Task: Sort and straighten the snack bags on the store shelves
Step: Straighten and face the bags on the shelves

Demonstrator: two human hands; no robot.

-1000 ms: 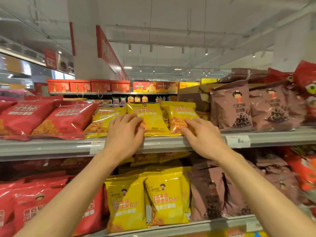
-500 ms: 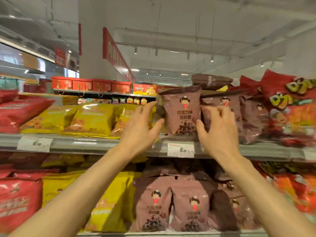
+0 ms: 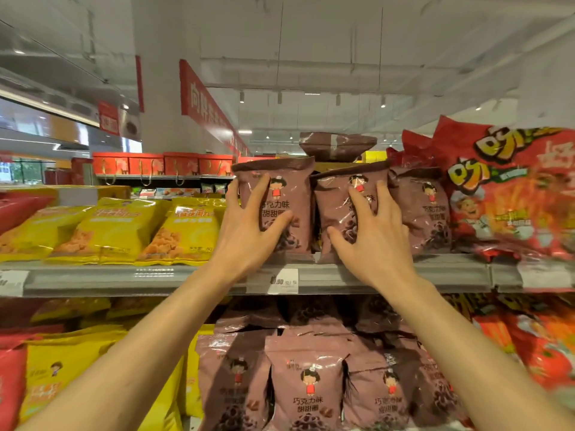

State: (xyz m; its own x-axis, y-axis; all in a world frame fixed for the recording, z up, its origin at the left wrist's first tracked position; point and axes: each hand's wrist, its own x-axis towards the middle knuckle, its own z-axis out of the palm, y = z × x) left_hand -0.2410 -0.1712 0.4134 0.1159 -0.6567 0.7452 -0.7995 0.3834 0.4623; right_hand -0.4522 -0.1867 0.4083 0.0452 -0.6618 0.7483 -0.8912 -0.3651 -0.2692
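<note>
Mauve chocolate-ring snack bags stand upright on the upper shelf (image 3: 124,279). My left hand (image 3: 249,222) lies flat with spread fingers on the front and left edge of the leftmost mauve bag (image 3: 292,194). Beside it, my right hand (image 3: 370,231) presses with spread, straight fingers on the front of the second mauve bag (image 3: 336,197). A third mauve bag (image 3: 429,213) stands just right of that one. One more mauve bag (image 3: 337,144) lies flat on top of the row behind.
Yellow snack bags (image 3: 186,228) lie slanted on the same shelf to the left. Large red bags (image 3: 510,194) crowd the right end. A price tag (image 3: 283,281) hangs on the shelf rail. Below, more mauve bags (image 3: 308,390) stand between yellow and red ones.
Both hands left the yellow bags and moved right to the mauve bags. From flanking one bag, they now lie on the fronts of two neighbouring bags.
</note>
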